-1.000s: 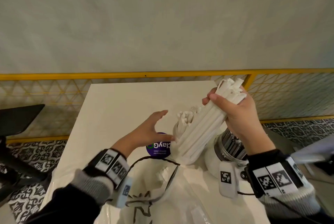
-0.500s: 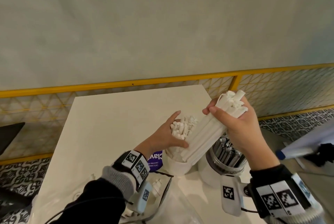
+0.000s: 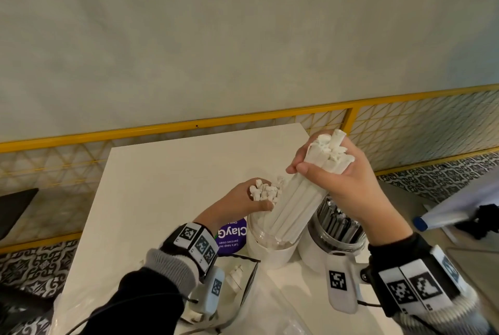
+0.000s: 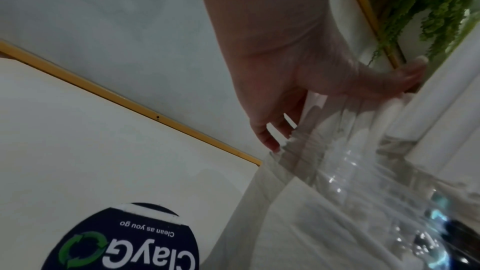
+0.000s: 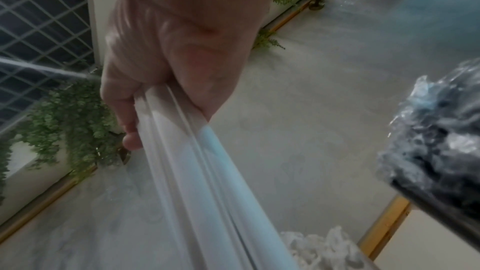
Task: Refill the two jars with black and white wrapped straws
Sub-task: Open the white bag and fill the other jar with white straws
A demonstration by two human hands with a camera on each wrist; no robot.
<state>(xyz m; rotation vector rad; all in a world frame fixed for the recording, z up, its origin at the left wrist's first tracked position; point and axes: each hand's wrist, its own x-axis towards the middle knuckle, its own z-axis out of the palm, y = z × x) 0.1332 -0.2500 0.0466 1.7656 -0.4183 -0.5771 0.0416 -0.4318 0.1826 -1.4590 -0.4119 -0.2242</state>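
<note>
A person at a white table point(image 3: 162, 199) refills two jars with wrapped straws. Compared with the frame a second ago, the left hand point(image 3: 237, 203) has moved from open air beside the jar to the standing white straws point(image 3: 266, 191), and the right hand's bundle has swung from a shallow slant to a steeper one, its lower end now down inside the jar.

At left, a round purple sticker point(image 3: 232, 236) lies on the table just beside the left jar point(image 3: 270, 249). The left hand curls around the straws already standing in that jar, thumb at the front and fingers behind, holding them toward the left; their crimped tops poke up past the hand. In the left wrist view the fingers point(image 4: 270, 130) reach down to the glass rim.

Right of them, the bundle of white straws point(image 3: 299, 207) leans with its long axis running from lower left, inside the left jar, to upper right, where the right hand point(image 3: 343, 183) grips it tightly near the top, the wrapper ends jutting above the fist.

Below that hand stands the right jar point(image 3: 324, 243), touching the left one and packed with black straws point(image 3: 337, 224) pointing upward.
</note>
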